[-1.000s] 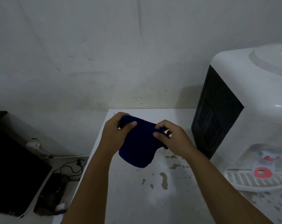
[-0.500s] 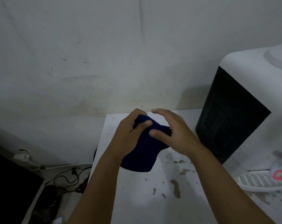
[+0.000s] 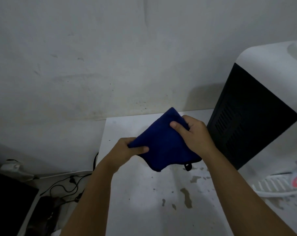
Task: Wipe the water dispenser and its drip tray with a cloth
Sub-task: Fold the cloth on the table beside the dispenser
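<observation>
Here, head view: both hands are holding the cloth mid-frame, with the dispenser waiting at the right.

The left hand [image 3: 127,151] is pinching the lower-left corner of the blue cloth [image 3: 163,145] while the right hand [image 3: 194,134] is gripping its upper-right edge, stretching it along a diagonal above the table [image 3: 144,201]. The water dispenser [image 3: 256,120] is standing just right of the right hand, which is the nearer one; its drip tray [image 3: 273,186] is lying at lower right, apart from the cloth.

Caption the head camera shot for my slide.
Both hands hold a dark blue cloth beside the white water dispenser.
</observation>
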